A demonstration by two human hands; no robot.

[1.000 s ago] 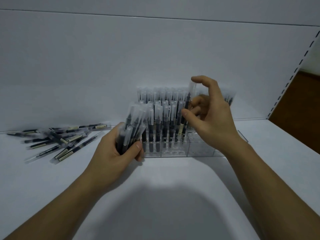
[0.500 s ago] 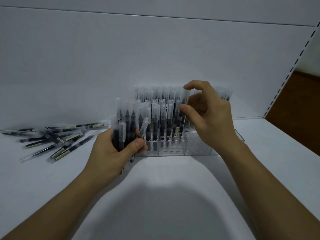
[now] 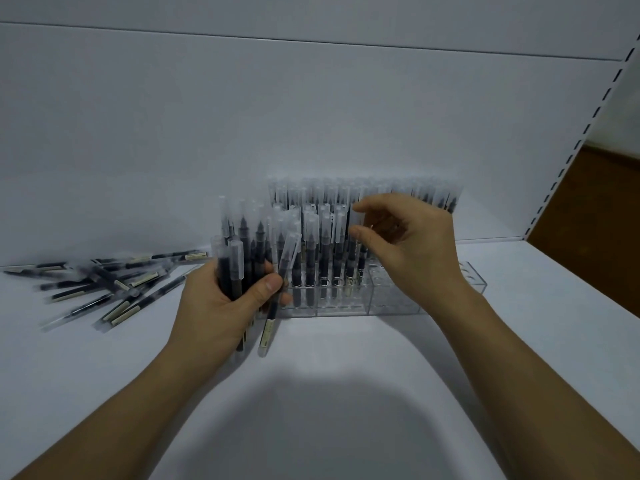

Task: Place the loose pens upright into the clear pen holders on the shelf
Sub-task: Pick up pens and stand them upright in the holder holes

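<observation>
left hand (image 3: pixel 221 306) grips a pen bundle (image 3: pixel 239 258) upright beside the clear pen holder (image 3: pixel 391 303), probably ready supply; right hand (image 3: pixel 408 244) above it, fingers (image 3: pixel 377 202) curled apart, pinching nothing.

Both bare forearms reach in from the near edge, the left one (image 3: pixel 114 407) angling up from the near left, the right one (image 3: pixel 519 368) from the near right. The left hand (image 3: pixel 214 310) is curled round a bundle of dark pens with frosted clear caps (image 3: pixel 239 261), thumb (image 3: pixel 266 289) pressed across the front. The right hand (image 3: pixel 408 244) hangs further back, palm turned left, fingers loosely bent, thumb and forefinger apart, pinching nothing.
</observation>
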